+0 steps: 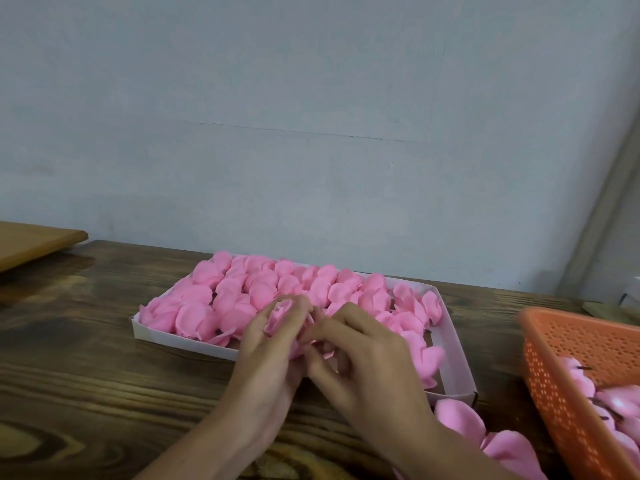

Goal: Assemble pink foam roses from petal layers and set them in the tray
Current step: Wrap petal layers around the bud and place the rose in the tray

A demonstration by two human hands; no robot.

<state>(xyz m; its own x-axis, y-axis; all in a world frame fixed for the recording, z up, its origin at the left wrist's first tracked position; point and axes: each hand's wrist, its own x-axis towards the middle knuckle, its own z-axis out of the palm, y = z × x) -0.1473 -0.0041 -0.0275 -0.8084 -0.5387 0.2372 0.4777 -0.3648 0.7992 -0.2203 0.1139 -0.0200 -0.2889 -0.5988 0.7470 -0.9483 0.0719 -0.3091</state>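
- Pink rose (281,315): held above the near edge of the white tray (453,355), gripped by the curled fingers of the left hand (268,344). Its lower petals are pinched by the right hand (363,358).
- Tray: nearly filled with finished roses (242,289); its near middle is hidden by both hands.
- Loose petals (460,419): laid on the wooden table (86,341) between the tray and the orange basket (554,393), where more pink pieces are kept.

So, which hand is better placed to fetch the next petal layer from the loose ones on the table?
Probably the right hand: the loose petal layers lie on the table just beside its forearm, while the left hand cups the rose and sits farther away.
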